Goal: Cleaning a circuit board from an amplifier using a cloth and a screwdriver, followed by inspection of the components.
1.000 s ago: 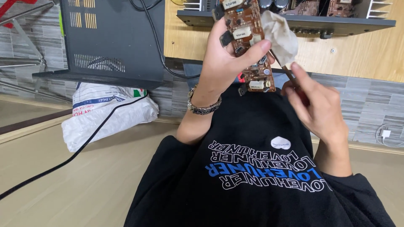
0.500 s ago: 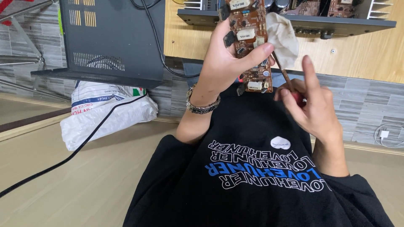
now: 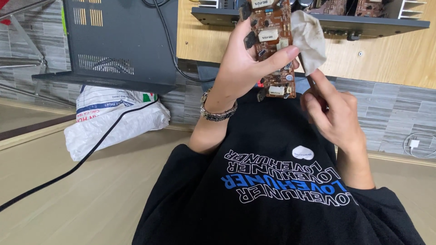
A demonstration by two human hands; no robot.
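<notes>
Left hand (image 3: 247, 63): raised in front of the chest, fingers curled round a brown circuit board (image 3: 272, 45), thumb pressed across its face.
Circuit board: upright, components facing the camera, lower edge just above the black shirt (image 3: 277, 190).
Right hand (image 3: 334, 115): just right of the board, fingers bunched on a thin dark tool; what kind, cannot tell.
Cloth (image 3: 309, 38): pale, crumpled, against the board's right edge.
Wrist: metal bracelet (image 3: 218, 111).
Surroundings: dark metal case (image 3: 118, 41) and white plastic bag (image 3: 113, 120) to the left.

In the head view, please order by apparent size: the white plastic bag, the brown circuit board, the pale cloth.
1. white plastic bag
2. brown circuit board, partly hidden by the left hand
3. pale cloth
The bag lies farther away, so its lead is safe.
</notes>
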